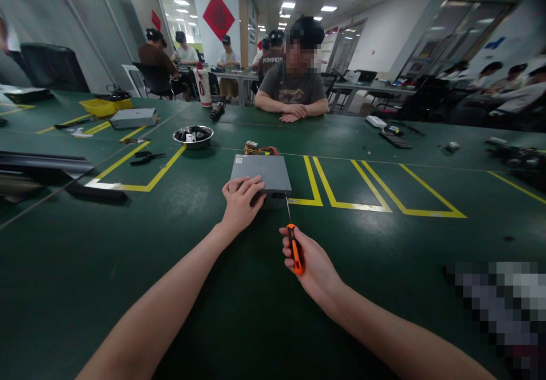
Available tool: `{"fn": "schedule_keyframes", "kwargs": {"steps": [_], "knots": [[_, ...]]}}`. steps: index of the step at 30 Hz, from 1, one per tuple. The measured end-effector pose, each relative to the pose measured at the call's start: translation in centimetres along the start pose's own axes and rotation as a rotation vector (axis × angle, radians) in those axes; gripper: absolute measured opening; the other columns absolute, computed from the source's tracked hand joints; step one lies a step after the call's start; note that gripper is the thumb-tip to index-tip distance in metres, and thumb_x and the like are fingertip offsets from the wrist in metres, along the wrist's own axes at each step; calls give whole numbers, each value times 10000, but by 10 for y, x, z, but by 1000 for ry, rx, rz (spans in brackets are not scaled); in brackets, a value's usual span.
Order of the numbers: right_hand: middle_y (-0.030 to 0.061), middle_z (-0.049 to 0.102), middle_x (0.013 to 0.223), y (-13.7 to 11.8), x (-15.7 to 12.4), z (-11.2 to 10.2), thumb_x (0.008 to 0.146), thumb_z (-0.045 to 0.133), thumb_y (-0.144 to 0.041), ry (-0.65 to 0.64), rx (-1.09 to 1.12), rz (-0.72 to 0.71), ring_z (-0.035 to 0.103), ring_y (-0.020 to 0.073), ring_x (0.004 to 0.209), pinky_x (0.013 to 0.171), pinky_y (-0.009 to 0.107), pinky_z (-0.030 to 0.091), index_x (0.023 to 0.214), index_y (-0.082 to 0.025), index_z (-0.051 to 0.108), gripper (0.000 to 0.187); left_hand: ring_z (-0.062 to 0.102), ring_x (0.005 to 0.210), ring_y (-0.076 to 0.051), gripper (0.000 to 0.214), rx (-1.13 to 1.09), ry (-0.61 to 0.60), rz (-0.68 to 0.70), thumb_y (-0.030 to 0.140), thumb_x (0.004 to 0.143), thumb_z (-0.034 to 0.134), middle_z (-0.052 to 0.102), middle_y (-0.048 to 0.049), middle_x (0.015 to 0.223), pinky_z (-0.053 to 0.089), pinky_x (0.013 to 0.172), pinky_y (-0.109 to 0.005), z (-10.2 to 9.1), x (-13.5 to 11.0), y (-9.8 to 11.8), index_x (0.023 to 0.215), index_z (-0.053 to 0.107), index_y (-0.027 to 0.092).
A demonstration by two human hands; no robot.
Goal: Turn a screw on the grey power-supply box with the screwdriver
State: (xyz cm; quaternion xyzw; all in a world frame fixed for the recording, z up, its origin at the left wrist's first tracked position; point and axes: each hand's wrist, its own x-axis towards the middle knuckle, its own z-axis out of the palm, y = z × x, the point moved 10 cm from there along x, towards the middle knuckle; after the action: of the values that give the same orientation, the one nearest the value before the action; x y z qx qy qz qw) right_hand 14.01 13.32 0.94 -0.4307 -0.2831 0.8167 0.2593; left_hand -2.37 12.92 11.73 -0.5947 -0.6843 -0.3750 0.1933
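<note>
While your right hand (314,259) grips the screwdriver (296,250) at the grey box (269,169), centre of frame, your left hand (241,201) lies spread on the box; angled pressure could make either slip across the bench (239,312).

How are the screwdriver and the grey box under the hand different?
The screwdriver has an orange and black handle, while the box is grey. The screwdriver is long and thin; the box is wide and flat on top. The screwdriver is gripped in the right hand, but the box lies on the table with the left hand resting on it. Both are being touched by a hand.
</note>
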Motion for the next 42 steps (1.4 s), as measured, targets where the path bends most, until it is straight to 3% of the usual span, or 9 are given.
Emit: {"fn": "schedule_keyframes", "kwargs": {"steps": [6, 15, 22, 32, 38, 42], "knots": [[-7, 525, 734, -3, -8, -2, 760, 610, -284, -9, 41, -35, 457, 49, 540, 395, 145, 322, 774, -173, 581, 116, 448, 1106, -229, 189, -23, -12, 3, 281, 814, 548, 603, 3, 1157, 275, 924, -444, -1, -3, -1, 1002, 574, 287], [-4, 525, 716, 2, -3, -1, 799, 550, -335, -7, 11, -22, 466, 60, 537, 445, 179, 376, 837, -167, 604, 181, 438, 1109, -232, 194, -1, -9, -38, 302, 799, 560, 594, 12, 1166, 265, 915, -437, 1, -3, -3, 992, 562, 282], [-13, 528, 725, 1, 2, -6, 733, 637, -314, -2, -6, -88, 477, 64, 558, 429, 171, 355, 779, -182, 581, 150, 431, 1112, -236, 215, 10, 5, -40, 332, 788, 574, 585, 10, 1174, 256, 926, -441, 1, -4, -1, 993, 550, 276], [-15, 499, 645, 5, 1, 1, 832, 494, -351, -28, 42, -6, 417, 47, 476, 409, 168, 334, 856, -157, 605, 225, 433, 1084, -254, 192, 28, 19, -91, 329, 767, 590, 596, 0, 1143, 260, 919, -456, 1, -2, -1, 945, 548, 268], [-14, 521, 691, 0, -4, 2, 761, 592, -326, -16, 26, -59, 436, 55, 509, 403, 168, 305, 791, -176, 569, 156, 429, 1086, -256, 183, 13, 16, -94, 325, 769, 588, 595, -1, 1141, 263, 908, -455, 0, -2, -2, 939, 553, 267], [-17, 493, 648, 2, -14, 12, 810, 517, -381, -58, -59, -52, 427, 68, 503, 418, 186, 309, 833, -167, 579, 224, 431, 1082, -246, 188, 14, 15, -89, 325, 767, 592, 596, 7, 1137, 268, 904, -445, 0, -2, -1, 942, 551, 267]]}}
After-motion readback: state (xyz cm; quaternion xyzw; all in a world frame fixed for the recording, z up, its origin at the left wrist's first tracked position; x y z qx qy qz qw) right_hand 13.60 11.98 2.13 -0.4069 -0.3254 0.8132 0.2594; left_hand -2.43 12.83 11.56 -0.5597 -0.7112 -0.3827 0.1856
